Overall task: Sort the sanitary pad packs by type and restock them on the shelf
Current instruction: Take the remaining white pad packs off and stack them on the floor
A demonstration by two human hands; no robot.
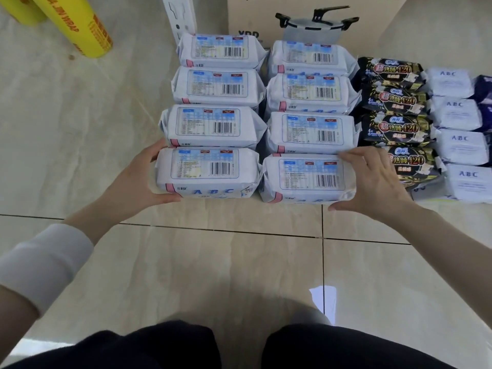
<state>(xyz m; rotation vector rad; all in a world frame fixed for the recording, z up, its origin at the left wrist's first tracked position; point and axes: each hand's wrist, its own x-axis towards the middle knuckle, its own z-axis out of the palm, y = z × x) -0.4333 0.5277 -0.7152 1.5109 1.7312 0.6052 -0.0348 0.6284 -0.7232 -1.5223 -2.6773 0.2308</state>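
Note:
Two columns of white ABC sanitary pad packs lie on the tiled floor, barcode side up. My left hand [149,174] grips the left end of the nearest pack in the left column [207,170]. My right hand [372,179] grips the right end of the nearest pack in the right column [306,178]. The two packs sit side by side, touching in the middle. To the right runs a column of black 420 packs [394,98], and beyond it a column of small white ABC packs [458,115].
A cardboard box [306,12] printed with a pot stands behind the packs, with a white perforated shelf upright [179,17] at its left. Yellow wrap rolls [77,22] lie at the far left. My knees fill the bottom edge. Dark blue packs [486,89] peek in at the right edge.

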